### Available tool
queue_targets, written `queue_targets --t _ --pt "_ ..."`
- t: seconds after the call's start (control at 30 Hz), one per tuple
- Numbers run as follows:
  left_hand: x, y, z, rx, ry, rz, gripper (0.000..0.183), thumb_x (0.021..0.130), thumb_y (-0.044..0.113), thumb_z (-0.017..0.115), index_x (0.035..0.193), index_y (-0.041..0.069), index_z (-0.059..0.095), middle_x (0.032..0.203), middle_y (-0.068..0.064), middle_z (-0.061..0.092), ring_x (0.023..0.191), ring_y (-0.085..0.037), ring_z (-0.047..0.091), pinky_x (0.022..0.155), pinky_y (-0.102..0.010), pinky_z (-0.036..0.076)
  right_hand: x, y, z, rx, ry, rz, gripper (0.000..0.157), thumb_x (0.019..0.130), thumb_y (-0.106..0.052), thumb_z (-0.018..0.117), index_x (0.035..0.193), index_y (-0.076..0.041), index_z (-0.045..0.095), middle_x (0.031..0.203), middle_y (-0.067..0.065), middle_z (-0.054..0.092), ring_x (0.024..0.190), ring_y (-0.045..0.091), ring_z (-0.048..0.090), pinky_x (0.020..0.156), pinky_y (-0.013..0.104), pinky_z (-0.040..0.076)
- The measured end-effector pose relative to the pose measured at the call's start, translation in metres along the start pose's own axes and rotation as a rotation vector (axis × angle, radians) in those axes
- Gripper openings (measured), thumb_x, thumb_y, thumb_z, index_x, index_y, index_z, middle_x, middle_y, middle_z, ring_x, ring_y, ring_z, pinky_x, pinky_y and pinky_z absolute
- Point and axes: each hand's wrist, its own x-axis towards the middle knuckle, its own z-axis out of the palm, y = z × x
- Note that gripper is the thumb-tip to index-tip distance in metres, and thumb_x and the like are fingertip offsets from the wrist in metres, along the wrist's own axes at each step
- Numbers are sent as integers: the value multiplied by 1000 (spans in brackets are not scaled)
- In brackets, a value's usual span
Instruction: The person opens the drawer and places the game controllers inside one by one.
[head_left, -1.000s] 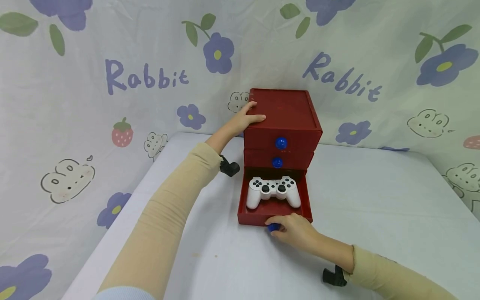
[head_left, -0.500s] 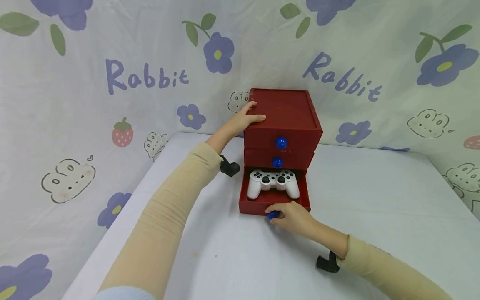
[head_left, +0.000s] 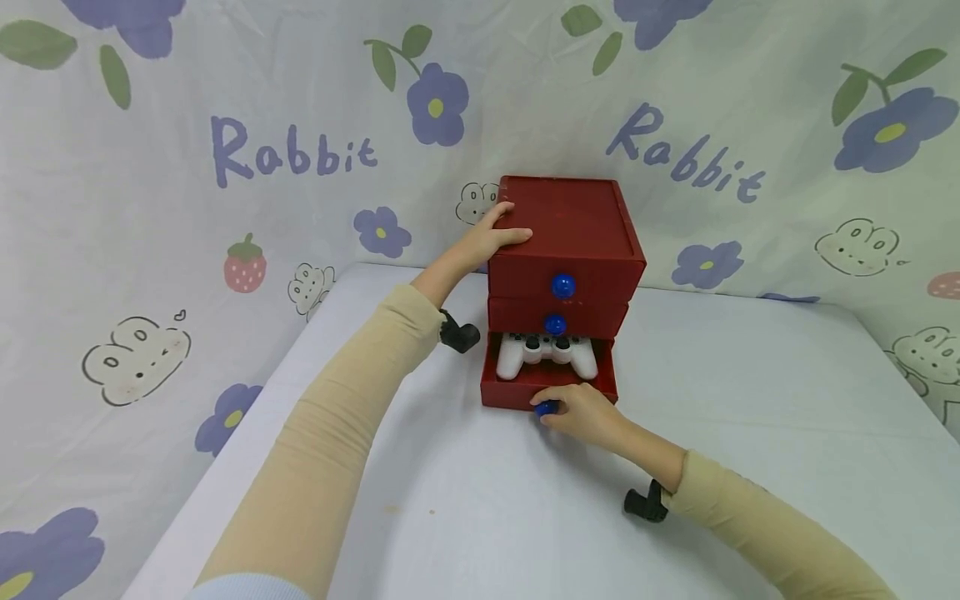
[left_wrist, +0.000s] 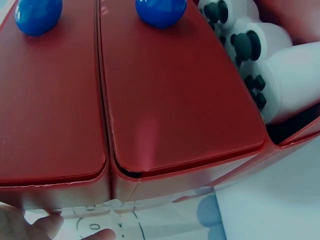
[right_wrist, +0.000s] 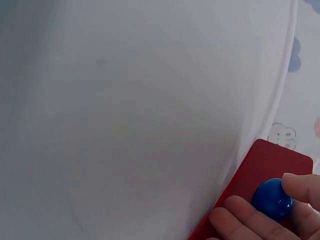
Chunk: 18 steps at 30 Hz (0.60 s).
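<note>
A red drawer cabinet (head_left: 566, 217) stands on the white table, its lowest drawer (head_left: 510, 395) partly pulled out. Inside that drawer lies a white game controller (head_left: 512, 357), its back edge hidden under the drawer above. My right hand (head_left: 588, 414) pinches the blue knob (right_wrist: 272, 199) of the low drawer between thumb and fingers. My left hand (head_left: 483, 242) rests with spread fingers on the cabinet's top left edge. In the left wrist view, parts of the left fingers (left_wrist: 47, 226) show beside the cabinet's side.
Two upper drawers, each with a blue knob (head_left: 563, 286), are closed. Behind the table (head_left: 750, 400) hangs a white curtain (head_left: 300, 217) printed with flowers and rabbits. Black wrist cameras sit on both sleeves.
The low drawer has slid inward with the controller in it, my right hand moving forward on its knob. My left hand has stayed in place on the cabinet.
</note>
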Motion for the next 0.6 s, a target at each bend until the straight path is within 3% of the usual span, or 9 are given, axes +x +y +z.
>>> queue_targets --t 0.3,0.6 --pt "-1 0 0 10 0 -9 73 88 42 54 147 26 13 153 -3 7 137 -23 16 109 -44 19 13 6 -5 19 29 32 25 80 -10 69 105 -9 68 67 -2 56 60 11 44 52 21 39" --pt "-1 2 0 -5 -5 -10 73 89 41 54 147 25 14 152 -5 11 134 -23 21 107 -43 22 24 15 -1 31 115 7 27 82 -7 67 109 -8 65 83 5 65 59 10 48 53 20 42"
